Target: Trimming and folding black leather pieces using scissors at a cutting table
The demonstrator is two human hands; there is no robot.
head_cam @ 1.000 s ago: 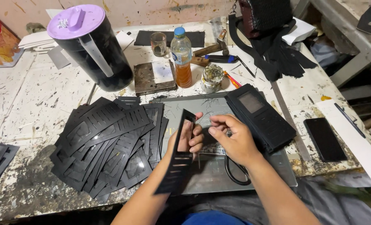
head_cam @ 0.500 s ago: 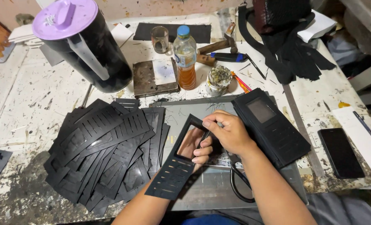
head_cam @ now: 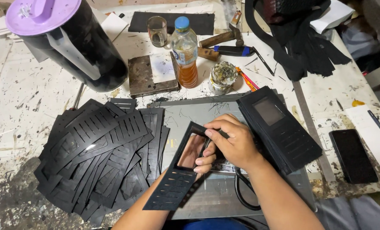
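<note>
Head view. The left hand [head_cam: 200, 158] is holding a black cut-out panel [head_cam: 179, 172] from beneath, fingers showing through its rectangular window and curling over the window's right edge. The panel's long axis is running from lower left to upper right, slotted end toward the person, window end away. The right hand [head_cam: 234, 142] is lying just right of the window, closed around a thin dark tool [head_cam: 222, 134] whose tip is hidden; it is touching the panel's right edge. So the panel is sitting left of and slightly below the right-hand grip, above the grey cutting mat [head_cam: 190, 113]. A loose pile of panels [head_cam: 100, 149] is lying to the left, a neat stack [head_cam: 284, 127] to the right.
</note>
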